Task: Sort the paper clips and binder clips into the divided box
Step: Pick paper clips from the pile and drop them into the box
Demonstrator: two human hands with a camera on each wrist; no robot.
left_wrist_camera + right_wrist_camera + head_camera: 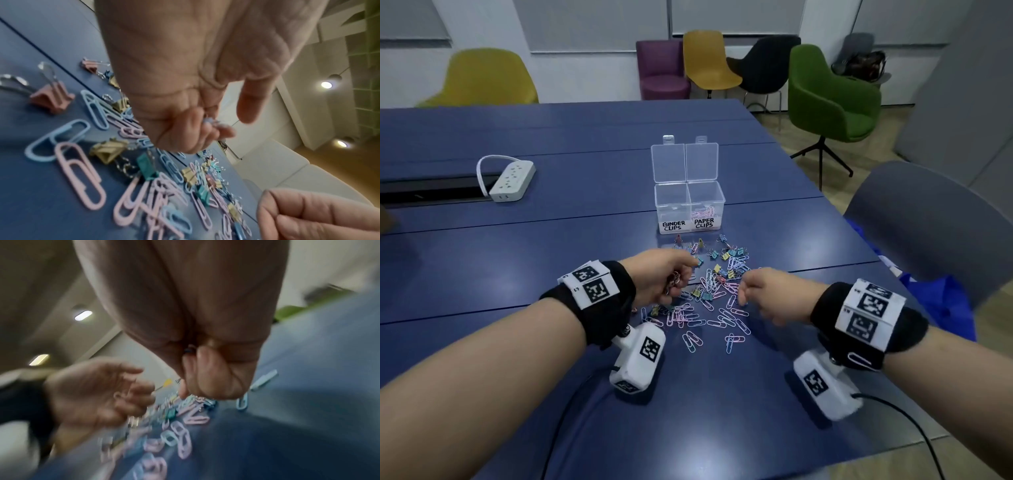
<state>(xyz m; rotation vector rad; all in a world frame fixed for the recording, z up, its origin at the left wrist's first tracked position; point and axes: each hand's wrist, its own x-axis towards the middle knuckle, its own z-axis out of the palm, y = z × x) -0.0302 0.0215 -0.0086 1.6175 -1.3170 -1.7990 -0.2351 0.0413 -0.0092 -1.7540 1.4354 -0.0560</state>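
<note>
My left hand (659, 274) low over pile, palm turned inward, fingers (191, 128) curled round small bunch of clips (674, 279). My right hand (765, 294) knuckles up at pile's right edge, fingers bunched; whether it holds anything, cannot tell. Pastel paper clips (726, 318) and binder clips (727, 255) scattered on blue tabletop (551, 240), just before clear divided box (689, 209); some paper clips already in right compartment. Left wrist view shows pink binder clip (52, 99) apart from heap; right wrist view blurred.

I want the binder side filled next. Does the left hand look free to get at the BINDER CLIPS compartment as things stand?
Probably yes. The compartment stands open, lid up, straight beyond the left hand, with only loose clips on the table between them. The hand already grips a bunch of clips, though.
</note>
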